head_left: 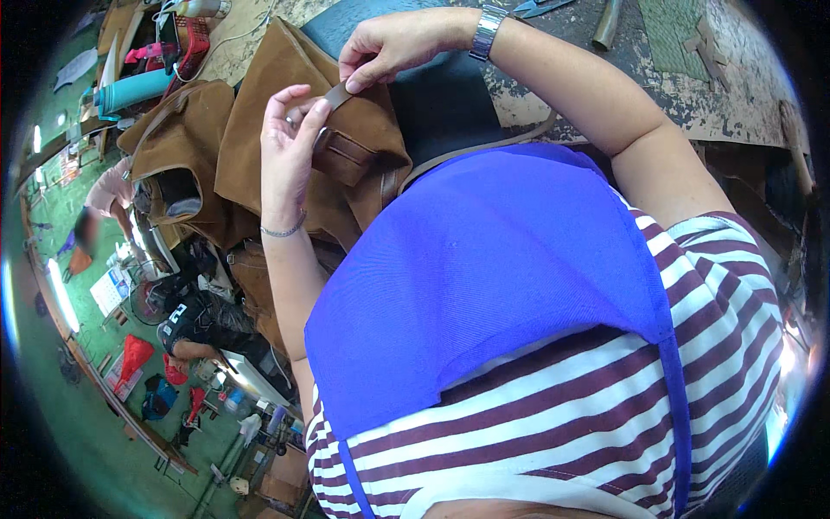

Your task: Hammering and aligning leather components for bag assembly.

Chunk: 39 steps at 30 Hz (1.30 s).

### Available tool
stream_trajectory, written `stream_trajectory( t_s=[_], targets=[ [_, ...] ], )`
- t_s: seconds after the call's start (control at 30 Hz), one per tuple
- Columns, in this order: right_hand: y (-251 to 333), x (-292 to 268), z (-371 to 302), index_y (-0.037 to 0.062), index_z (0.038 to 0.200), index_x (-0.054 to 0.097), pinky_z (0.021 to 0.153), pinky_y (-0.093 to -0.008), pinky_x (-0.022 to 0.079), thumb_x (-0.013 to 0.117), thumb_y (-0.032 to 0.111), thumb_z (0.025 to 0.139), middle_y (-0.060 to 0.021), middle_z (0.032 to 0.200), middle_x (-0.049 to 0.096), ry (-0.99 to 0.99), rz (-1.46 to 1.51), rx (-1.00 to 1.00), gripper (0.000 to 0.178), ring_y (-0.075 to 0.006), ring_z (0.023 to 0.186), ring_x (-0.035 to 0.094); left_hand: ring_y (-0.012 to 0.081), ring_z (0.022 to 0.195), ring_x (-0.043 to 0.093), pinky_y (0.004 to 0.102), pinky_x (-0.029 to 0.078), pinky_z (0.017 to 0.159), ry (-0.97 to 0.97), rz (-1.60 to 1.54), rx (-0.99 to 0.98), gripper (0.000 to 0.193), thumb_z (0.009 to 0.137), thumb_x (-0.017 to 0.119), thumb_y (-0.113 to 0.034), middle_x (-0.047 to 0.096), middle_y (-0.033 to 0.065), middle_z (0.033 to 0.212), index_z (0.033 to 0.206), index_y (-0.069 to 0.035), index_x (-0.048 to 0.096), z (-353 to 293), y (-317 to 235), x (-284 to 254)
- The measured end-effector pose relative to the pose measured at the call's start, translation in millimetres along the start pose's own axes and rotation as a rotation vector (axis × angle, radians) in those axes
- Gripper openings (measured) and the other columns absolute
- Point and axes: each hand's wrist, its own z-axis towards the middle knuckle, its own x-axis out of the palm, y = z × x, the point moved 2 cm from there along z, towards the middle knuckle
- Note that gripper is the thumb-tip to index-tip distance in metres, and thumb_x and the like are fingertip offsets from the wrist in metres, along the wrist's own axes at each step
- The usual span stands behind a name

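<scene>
Green floor (86, 415), scuffed worktable (566, 65), bright light (62, 296)

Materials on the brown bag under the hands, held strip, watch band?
Brown bag: probably suede or a lookalike, from its matte, nap-like surface.
Strip: perhaps leather, smooth and grey-brown; too small to be sure.
Watch band: likely polished metal, given the silvery links.

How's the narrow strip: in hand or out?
In hand: the right hand pinches the strip, which runs across to the left hand.
</scene>
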Motion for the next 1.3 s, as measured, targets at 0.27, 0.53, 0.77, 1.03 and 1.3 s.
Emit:
stream_trajectory(
  t_s=[0.27, 0.53, 0.77, 1.03, 1.3],
  targets=[
    [28, -16, -1, 0.003, 0.093, 0.061, 0.064, -0.0228, 0.044, 0.057, 0.029, 0.091, 0.0024, 0.076, 0.055, 0.01, -0.146, -0.058, 0.026, -0.006, 0.071, 0.049, 0.0083, 0.083, 0.059, 0.0207, 0.047, 0.071, 0.185, 0.399, 0.13, 0.031, 0.083, 0.067, -0.009, 0.065, 0.0028, 0.09, 0.11, -0.002, 0.054, 13, -49, 6],
    [90, -39, -31, -0.0012, 0.122, 0.051, 0.086, -0.0233, 0.044, 0.052, 0.015, 0.094, -0.0054, 0.12, 0.053, -0.391, 0.012, -0.197, 0.033, -0.0121, 0.103, 0.053, 0.0238, 0.082, 0.065, 0.0335, 0.051, 0.073, -0.159, 0.894, 0.708, 0.026, 0.078, 0.065, -0.023, 0.067, 0.0122, 0.084, 0.1, -0.01, 0.062, -2, -125, 32],
    [221, -92, -89, -0.0027, 0.123, 0.05, 0.084, -0.0266, 0.045, 0.055, 0.014, 0.091, -0.0078, 0.116, 0.055, -0.654, -0.434, -0.243, 0.036, -0.0126, 0.1, 0.053, 0.0281, 0.078, 0.065, 0.0408, 0.046, 0.075, -0.462, 0.617, 1.242, 0.021, 0.071, 0.063, -0.019, 0.067, 0.0081, 0.076, 0.091, -0.014, 0.066, -84, -177, 27],
    [172, 38, 78, 0.002, 0.099, 0.058, 0.057, -0.021, 0.041, 0.056, 0.018, 0.091, 0.0014, 0.079, 0.055, 0.013, -0.781, 0.004, 0.018, -0.0046, 0.069, 0.048, 0.016, 0.078, 0.06, 0.029, 0.048, 0.073, -0.387, 0.212, 0.775, 0.03, 0.077, 0.07, -0.017, 0.065, 0.0065, 0.082, 0.105, -0.009, 0.059, -30, -19, -81],
    [131, 64, 133, 0.0023, 0.096, 0.064, 0.06, -0.0275, 0.047, 0.061, 0.022, 0.087, -0.0042, 0.077, 0.063, 0.181, -0.847, 0.087, 0.023, -0.0111, 0.067, 0.056, 0.0117, 0.089, 0.057, 0.0261, 0.048, 0.074, -0.172, -0.18, 0.478, 0.034, 0.081, 0.07, -0.017, 0.062, 0.0055, 0.093, 0.11, -0.007, 0.056, -4, 58, -116]
  ],
)
